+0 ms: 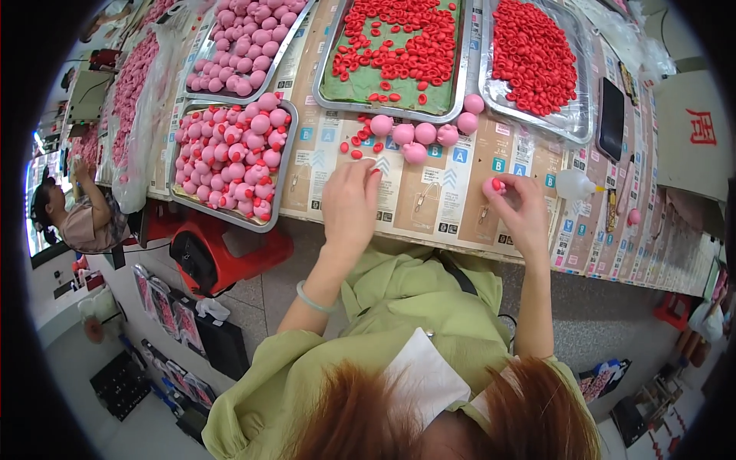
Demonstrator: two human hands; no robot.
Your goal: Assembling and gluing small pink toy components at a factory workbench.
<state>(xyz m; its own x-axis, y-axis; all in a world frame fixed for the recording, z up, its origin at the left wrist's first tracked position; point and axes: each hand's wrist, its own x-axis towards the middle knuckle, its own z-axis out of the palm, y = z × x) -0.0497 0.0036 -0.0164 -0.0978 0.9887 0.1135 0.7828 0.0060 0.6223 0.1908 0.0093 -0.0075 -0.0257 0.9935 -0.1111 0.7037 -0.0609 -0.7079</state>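
Observation:
My right hand (524, 213) pinches a small pink ball (488, 188) between thumb and fingers, and a red oval piece shows on it. A small red oval piece (375, 172) is at the fingertips of my left hand (350, 203), whose fingers are drawn together just above the table edge. Beyond the hands lies a loose row of pink balls (415, 152), and several loose red oval pieces (356, 154) are scattered beside it. Many hollow red oval pieces cover a green-lined metal tray (429, 116) straight ahead.
Pink balls with red parts fill a tray (287, 165) at left; plain pink ones fill another (192, 86) behind. More red pieces lie in the right tray (579, 130). A dropper bottle (573, 184) and a phone (610, 119) are at right. A red stool (230, 249) stands below.

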